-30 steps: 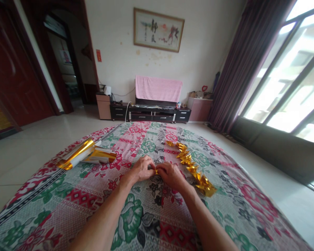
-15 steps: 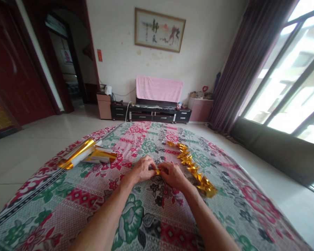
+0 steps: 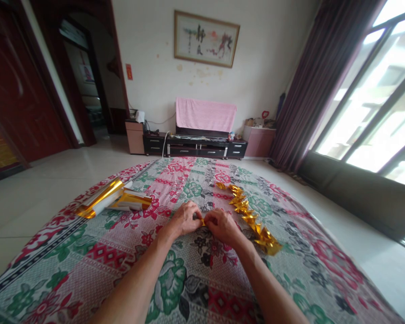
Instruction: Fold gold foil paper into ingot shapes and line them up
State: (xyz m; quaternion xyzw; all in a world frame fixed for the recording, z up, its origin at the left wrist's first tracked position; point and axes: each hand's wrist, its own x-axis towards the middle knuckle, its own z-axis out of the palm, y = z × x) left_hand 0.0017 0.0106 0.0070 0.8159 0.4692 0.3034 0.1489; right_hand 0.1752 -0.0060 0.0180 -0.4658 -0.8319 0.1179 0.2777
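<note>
My left hand [image 3: 185,218] and my right hand [image 3: 222,225] meet over the flowered cloth [image 3: 87,252], fingers curled and pinched together on a small piece of gold foil paper [image 3: 202,222]. Only a sliver of the foil shows between the fingertips. A row of several folded gold foil pieces [image 3: 249,218] runs from just right of my right hand toward the far side of the cloth. A stack of flat gold foil sheets [image 3: 114,200] lies to the left, apart from both hands.
The cloth-covered round surface ends near the tiled floor [image 3: 37,189] on the left. A low black TV cabinet [image 3: 202,148] with a pink cloth [image 3: 205,114] stands at the far wall. Dark curtain and large window fill the right.
Both hands stay pinched on the small foil piece, with only slight finger movement. The view has shifted a little.
</note>
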